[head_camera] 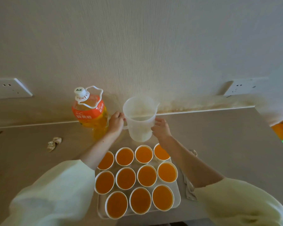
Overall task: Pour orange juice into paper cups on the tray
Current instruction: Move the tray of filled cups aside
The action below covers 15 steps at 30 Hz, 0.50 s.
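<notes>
The plastic jug [140, 128], seemingly empty, judged light and flexible: left hand [116, 123] gripped its handle, right hand [160, 129] cupped its wall, the handle being the safer hold.

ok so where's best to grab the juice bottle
By the white carry handle looped at the neck of the juice bottle, coming from above: it stands upright by the wall, cap on, and its wide body looks awkward to clasp.

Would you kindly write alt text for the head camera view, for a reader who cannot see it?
A person's left hand grips the handle of an empty-looking plastic jug while the right hand holds its side, beyond a tray of eleven juice-filled paper cups. A capped orange juice bottle stands left.
</notes>
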### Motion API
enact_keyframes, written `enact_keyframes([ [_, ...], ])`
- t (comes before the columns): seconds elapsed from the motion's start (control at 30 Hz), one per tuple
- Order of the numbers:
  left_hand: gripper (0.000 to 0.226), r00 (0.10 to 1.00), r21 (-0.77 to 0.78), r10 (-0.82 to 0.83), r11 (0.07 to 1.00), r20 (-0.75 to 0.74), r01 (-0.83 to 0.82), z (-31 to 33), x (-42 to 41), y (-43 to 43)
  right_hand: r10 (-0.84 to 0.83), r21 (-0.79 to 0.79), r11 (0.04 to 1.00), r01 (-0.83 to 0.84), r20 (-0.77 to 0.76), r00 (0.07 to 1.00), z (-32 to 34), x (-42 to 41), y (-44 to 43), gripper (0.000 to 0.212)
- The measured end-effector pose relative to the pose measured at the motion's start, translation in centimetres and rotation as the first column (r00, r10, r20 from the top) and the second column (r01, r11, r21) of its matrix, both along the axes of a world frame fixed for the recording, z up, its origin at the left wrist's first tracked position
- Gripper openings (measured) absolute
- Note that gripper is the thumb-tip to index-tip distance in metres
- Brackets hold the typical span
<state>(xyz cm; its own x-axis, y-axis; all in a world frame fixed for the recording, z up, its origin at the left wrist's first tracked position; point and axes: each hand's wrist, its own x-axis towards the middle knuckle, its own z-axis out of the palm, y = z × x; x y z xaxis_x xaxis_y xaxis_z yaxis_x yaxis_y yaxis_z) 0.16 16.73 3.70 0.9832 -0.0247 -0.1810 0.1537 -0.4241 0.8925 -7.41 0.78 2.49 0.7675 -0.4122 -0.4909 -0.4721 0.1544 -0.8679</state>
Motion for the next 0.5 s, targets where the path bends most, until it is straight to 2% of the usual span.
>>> enact_keyframes([
  [0.23, 0.024, 0.990, 0.150, -0.140, 0.979, 0.023, 0.135, 0.3, -0.5, 0.1, -0.007, 0.009, 1.000, 0.007, 0.012, 1.000, -0.5, -0.7, -0.5, 0.057],
  [0.4, 0.032, 0.977, 0.150, -0.135, 0.982, 0.164, 0.111, 0.5, -2.1, 0.4, 0.002, -0.049, 0.999, -0.001, 0.009, 1.000, 0.0, -1.7, -2.1, 0.053],
  [0.5, 0.038, 0.977, 0.150, -0.115, 0.985, 0.180, 0.088, 0.1, -3.5, 0.8, -0.023, -0.091, 0.996, 0.022, -0.009, 1.000, 0.1, -3.1, -3.3, 0.051],
])
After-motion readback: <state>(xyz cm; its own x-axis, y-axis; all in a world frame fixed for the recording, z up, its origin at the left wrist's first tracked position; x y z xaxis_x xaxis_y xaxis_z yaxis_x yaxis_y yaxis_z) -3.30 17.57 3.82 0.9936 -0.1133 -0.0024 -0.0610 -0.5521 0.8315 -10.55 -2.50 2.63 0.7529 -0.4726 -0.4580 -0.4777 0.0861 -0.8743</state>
